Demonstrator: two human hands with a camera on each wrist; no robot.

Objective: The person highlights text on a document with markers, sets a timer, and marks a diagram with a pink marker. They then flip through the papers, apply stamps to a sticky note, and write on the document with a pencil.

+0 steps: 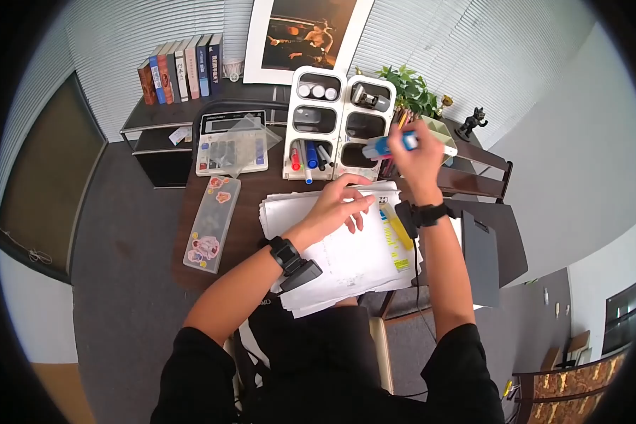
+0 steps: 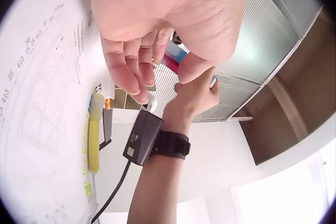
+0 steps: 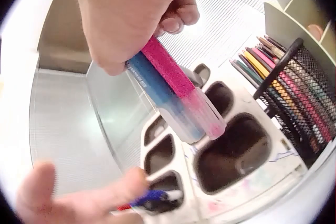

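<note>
My right hand grips a blue highlighter and a pink highlighter side by side, their translucent caps pointing down. In the right wrist view the caps overlap the front compartment of the white desk organizer. Over the stack of papers my left hand is held with fingers loosely bent and nothing in them. A yellow highlighter lies on the papers, beside yellow-marked lines. Red, blue and black markers stand in the organizer's front left compartment.
A black mesh holder of colored pencils stands right of the organizer. To the left are a calculator under a clear plastic sheet and a translucent pencil case with stickers. A dark grey folder lies right of the papers.
</note>
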